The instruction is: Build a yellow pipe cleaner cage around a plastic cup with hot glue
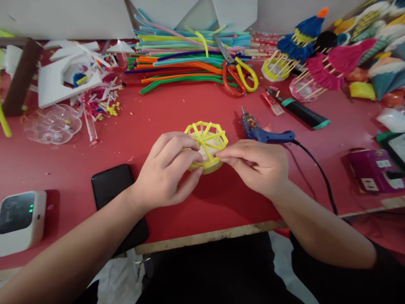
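Note:
In the head view a small round yellow craft frame (206,144) made of pipe cleaners is between my hands, above the red table. Yellow spokes cross its top, and a pale round base shows underneath. My left hand (172,166) grips the frame's left side with curled fingers. At the near right rim, the thumb and forefinger of my right hand (261,164) pinch the yellow edge. My fingertips hide parts of the rim.
A blue glue gun (267,135) lies right of the frame, its cord running toward the table edge. Scissors (237,69) rest by several pipe cleaners (183,59). A phone (114,185) sits under my left forearm, a power box (373,171) far right, a utility knife (305,113) behind.

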The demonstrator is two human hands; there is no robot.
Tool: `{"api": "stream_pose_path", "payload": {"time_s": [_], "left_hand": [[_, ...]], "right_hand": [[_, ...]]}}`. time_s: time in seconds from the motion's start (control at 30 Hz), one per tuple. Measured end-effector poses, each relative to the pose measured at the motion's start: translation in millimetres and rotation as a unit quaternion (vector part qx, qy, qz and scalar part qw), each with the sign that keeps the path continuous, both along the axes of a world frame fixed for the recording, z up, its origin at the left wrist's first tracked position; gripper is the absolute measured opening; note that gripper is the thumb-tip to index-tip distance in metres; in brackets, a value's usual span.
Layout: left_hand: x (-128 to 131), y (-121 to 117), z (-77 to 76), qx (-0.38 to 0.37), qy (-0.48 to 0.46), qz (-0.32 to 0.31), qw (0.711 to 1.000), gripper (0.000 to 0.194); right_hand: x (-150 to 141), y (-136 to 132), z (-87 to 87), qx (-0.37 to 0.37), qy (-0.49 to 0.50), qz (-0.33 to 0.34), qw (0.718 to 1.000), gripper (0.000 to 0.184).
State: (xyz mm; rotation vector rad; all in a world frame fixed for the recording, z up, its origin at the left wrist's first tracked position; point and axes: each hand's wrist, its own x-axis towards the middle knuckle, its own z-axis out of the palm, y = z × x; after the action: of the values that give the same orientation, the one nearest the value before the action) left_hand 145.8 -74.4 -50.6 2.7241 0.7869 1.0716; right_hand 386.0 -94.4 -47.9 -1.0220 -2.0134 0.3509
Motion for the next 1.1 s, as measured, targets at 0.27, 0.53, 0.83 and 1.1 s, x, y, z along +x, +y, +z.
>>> {"api": "stream_pose_path", "payload": {"time_s": [0.27, 0.53, 0.83, 1.1], "left_hand": [[-2, 2, -4.2, 0.008, 0.016, 0.007, 1.0, 0.017], [-1, 3, -4.9, 0.019, 0.008, 0.004, 1.0, 0.014], [-2, 6, -2.4, -0.019, -0.003, 0.046, 0.999, 0.006], [-3, 5, -5.9, -0.007, -0.005, 0.063, 0.998, 0.011]], "right_hand": [[1, 3, -3.6, -0.021, -0.007, 0.007, 1.0, 0.017], [0, 2, -2.8, -0.021, 0.003, 0.003, 1.0, 0.015], [-1, -1, 2.5, 0.102, -0.08, -0.059, 0.99, 0.009], [16, 0, 14.6, -0.062, -0.121, 0.173, 0.975, 0.01]]}}
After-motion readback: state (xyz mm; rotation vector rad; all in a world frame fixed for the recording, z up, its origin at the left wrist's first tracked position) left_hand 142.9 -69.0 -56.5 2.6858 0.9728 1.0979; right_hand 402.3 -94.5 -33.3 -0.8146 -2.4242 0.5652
